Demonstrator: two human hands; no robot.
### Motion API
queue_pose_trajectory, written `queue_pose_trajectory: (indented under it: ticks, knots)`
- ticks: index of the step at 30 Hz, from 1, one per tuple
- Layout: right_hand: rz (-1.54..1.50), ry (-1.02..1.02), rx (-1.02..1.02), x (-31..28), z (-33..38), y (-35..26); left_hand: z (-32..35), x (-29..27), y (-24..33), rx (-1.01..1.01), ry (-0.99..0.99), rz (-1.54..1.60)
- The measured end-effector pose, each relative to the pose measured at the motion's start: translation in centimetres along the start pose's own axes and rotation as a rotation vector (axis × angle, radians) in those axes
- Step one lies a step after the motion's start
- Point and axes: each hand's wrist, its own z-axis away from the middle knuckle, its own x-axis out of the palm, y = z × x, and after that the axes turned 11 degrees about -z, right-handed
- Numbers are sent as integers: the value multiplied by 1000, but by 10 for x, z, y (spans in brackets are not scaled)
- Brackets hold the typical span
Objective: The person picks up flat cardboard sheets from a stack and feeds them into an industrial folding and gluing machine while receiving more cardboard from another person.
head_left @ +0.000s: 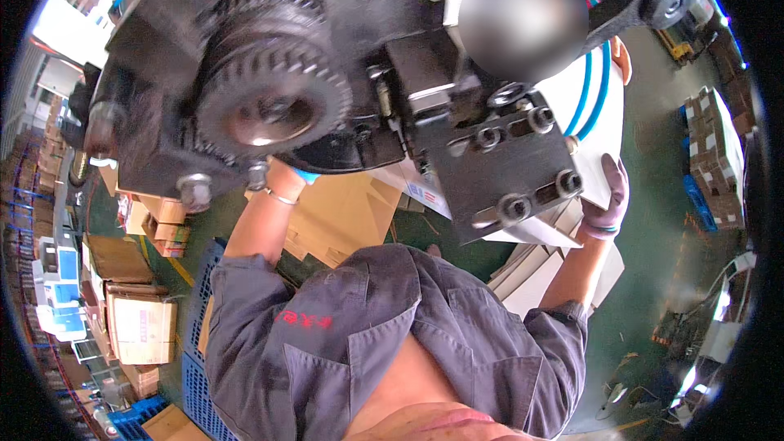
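My right hand [606,196], in a grey-purple glove, closes on the right edge of a large white cardboard sheet [606,135]. That sheet passes beneath a dark metal machine [433,82], and a printed white part shows again below the machine's middle. Only the wrist and a bit of blue at my left hand [300,177] come into sight, under a toothed gear wheel [278,102]; its fingers are hidden by the machine. A bracelet circles that wrist. Close in front of me, a black bolted block [506,167] covers part of the sheet.
Brown cardboard [339,216] lies below my left hand; pale sheets [527,278] are stacked near my right forearm. Blue hoses [586,94] cross the white sheet. Cartons [143,322] and a blue plastic pallet [204,384] stand left, a loaded pallet [714,159] right.
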Motion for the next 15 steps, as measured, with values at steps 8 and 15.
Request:
queue_pose_trajectory:
  ticks: [8,15]
  knots:
    - [671,-82,-373,-54,18,2,4,17,-16,63,17,101]
    - [-288,-81,-22,-37,31,19,10,40,-28,97,19,228]
